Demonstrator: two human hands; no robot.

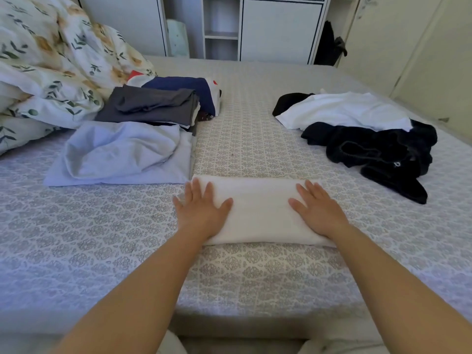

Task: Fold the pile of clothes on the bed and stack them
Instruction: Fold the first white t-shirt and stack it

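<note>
Both hands, left hand point(201, 213) and right hand point(316, 210), press the folded white cloth point(260, 213) with straight, spread fingers. Lifting it carelessly could spring the fold open under the fingers.

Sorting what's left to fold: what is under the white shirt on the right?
Black clothes lie under the white shirt, showing at its near edge, and a black piece shows at its far left corner. Whatever else lies beneath is covered.
</note>
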